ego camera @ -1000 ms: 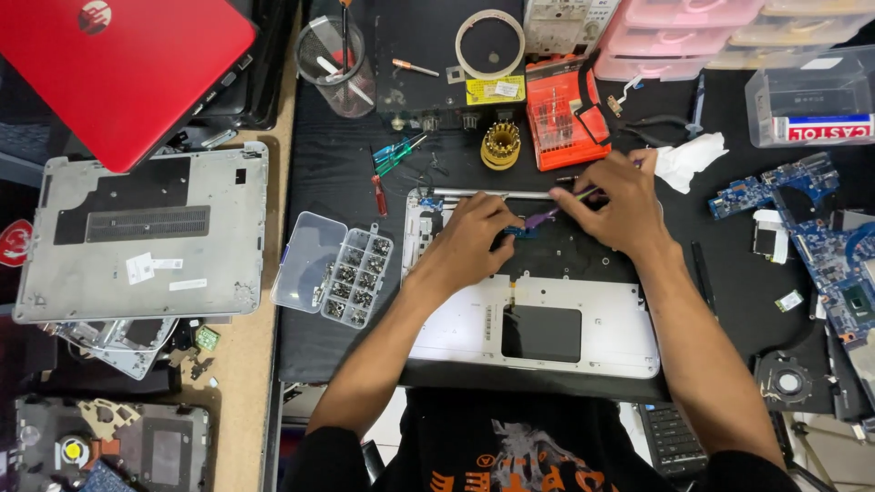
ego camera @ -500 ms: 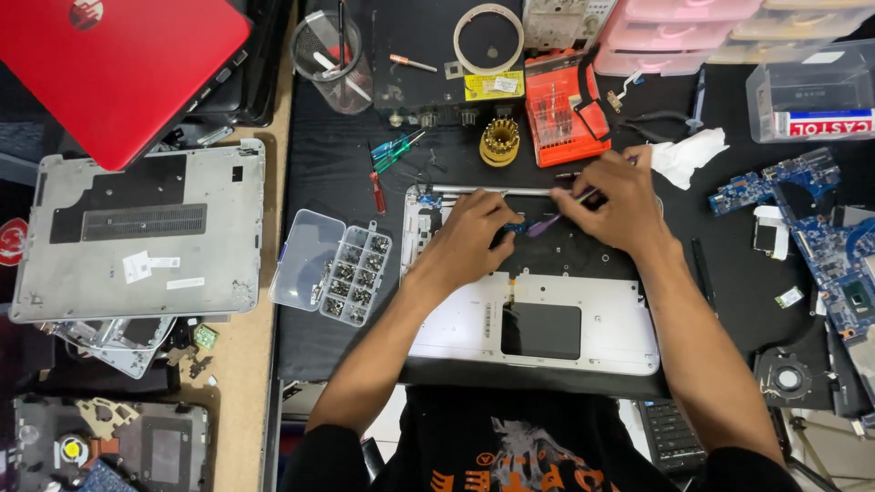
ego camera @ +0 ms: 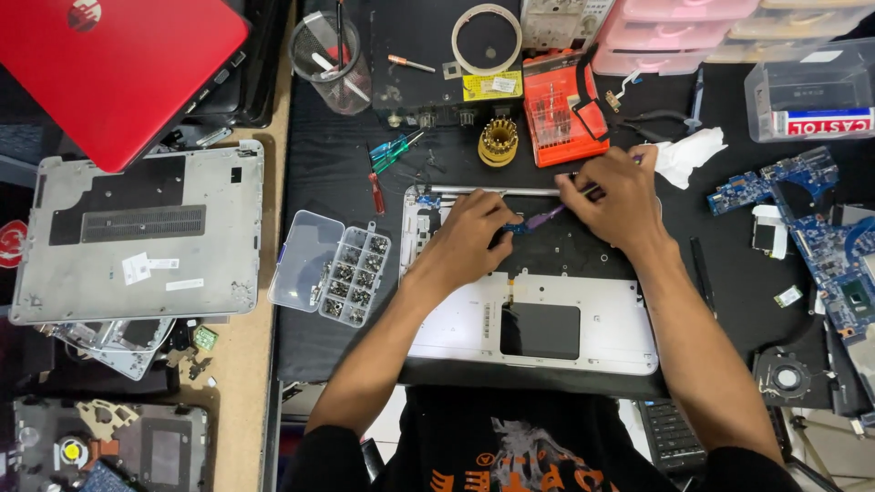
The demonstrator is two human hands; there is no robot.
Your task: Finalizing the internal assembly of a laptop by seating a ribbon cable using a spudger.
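At the far left a red laptop (ego camera: 109, 68) is lying closed, and just near of it a grey laptop bottom cover (ego camera: 137, 241) is resting on the wooden bench. Right of that, on the black mat (ego camera: 319, 182), a clear screw organiser box (ego camera: 330, 269) is sitting with its lid open. A green-handled screwdriver (ego camera: 392, 150) is lying far of it.

In the middle, a silver laptop palmrest (ego camera: 533, 314), turned inside up with its dark touchpad plate showing, is lying near the person. The left hand (ego camera: 469, 232) is resting on the far part of this palmrest, fingers curled down and pinching a small blue part (ego camera: 515, 228). The right hand (ego camera: 615, 196) is closing around a thin dark tool (ego camera: 591, 192), pressing its tip toward the same spot; a purple ribbon cable (ego camera: 545, 217) is running between the two hands.

Far of the hands, a gold bit holder (ego camera: 499, 141) and an orange screwdriver bit case (ego camera: 561, 107) are standing side by side. Further right, a crumpled white tissue (ego camera: 688, 155) is lying, and blue circuit boards (ego camera: 802, 214) are spreading along the right edge, with a round black fan (ego camera: 784, 375) near them.
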